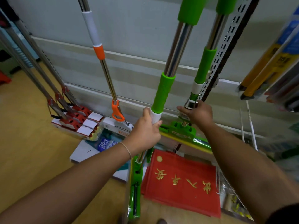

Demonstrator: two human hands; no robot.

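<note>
Two bare forearms are stretched forward from the bottom edge, both raised toward the wall. At the far left, three steel-poled mops with red squeeze heads (56,97) are ranged along the white wall panel (129,38), their heads low by the yellow wooden floor (24,135). Beside them an orange-and-white steel-poled mop (98,50) is stood nearly upright. The left hand (144,131), with a thin band worn at the wrist, is turned with its back toward the camera. Its fingers are wrapped tightly around the white plastic collar (156,116) of the near green-gripped steel mop (163,92), just below the green foam sleeve, and the thumb is laid up along the collar. This mop is held upright and clear of the wall, and its green plastic mop head (135,188) is seen below the wrist, down by the floor. Just to the right of that head a red cloth mat with gold characters (181,180) is laid flat. The right hand (198,113), farther out and close to the wall, is set on the shiny metal lever (191,103) of the second green-gripped mop (204,65), which is stood against the white slotted shelf upright (226,46). Its fingers are curled over the lever and the thumb is stretched out to the left. At the far right, yellow and black packaged rods (262,68) are seen.
</note>
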